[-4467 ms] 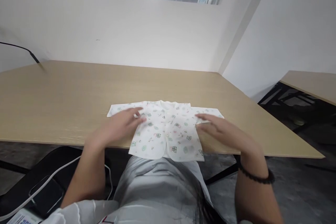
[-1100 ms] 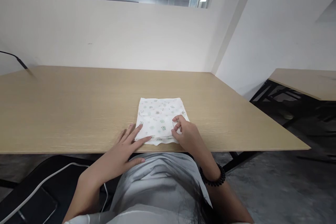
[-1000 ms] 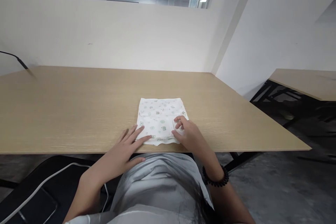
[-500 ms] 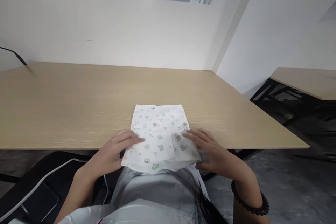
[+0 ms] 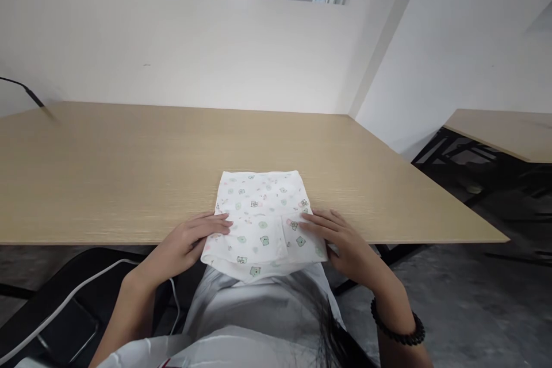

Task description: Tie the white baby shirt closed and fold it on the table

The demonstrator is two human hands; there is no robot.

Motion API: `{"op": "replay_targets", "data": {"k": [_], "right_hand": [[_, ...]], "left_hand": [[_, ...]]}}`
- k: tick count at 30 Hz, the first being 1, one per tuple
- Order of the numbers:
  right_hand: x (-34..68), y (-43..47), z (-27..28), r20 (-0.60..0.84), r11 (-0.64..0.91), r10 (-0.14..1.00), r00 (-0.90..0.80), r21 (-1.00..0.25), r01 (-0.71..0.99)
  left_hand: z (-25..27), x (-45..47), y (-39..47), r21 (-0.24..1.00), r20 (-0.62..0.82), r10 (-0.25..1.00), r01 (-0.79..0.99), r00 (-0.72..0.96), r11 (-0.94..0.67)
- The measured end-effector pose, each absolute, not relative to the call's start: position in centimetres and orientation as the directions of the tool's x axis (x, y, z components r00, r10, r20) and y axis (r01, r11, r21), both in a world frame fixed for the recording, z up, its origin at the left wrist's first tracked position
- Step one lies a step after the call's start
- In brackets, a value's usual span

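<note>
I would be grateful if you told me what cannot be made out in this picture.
In the head view:
Folded garment: inner layers, hidden by its top layer.
Left hand and right hand: palms, hidden by the hands' own backs.
White cable: partly behind the left forearm, and cut off by the left edge.
Black cord: cut off by the left edge.
Second table: cut off by the right edge; too dark beneath.

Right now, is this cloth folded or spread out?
Folded: the cloth shows overlapping layer edges across and down its near half, between the left hand and the right hand.
</note>
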State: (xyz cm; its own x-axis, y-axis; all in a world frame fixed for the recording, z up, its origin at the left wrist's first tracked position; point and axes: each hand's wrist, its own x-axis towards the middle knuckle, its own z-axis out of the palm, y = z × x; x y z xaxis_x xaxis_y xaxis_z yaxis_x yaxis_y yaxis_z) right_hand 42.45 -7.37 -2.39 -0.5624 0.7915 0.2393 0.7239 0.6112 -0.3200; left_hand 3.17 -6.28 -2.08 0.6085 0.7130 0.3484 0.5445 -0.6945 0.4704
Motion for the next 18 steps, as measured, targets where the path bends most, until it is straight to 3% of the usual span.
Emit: {"op": "replay_targets", "data": {"k": [5,11,18], "right_hand": [[42.7,-7.1,-3.7,0.358,0.65,0.757,-0.546,-0.333,0.683],[41.9,-7.3,-3.0,0.471,0.648,0.761,-0.446,-0.587,0.486],[39.8,-4.3,-0.9,0.425,0.433,0.894,-0.138,-0.748,0.503]], "left_hand": [[-1.9,3.2,-6.4,0.508,0.311,0.731,0.544,0.607,-0.668],[-1.3,3.4,-6.8,0.594,0.314,0.769,0.516,0.557,-0.617],[-0.6,5.4,-4.2,0.805,0.309,0.929,0.464,0.203,-0.369]]}}
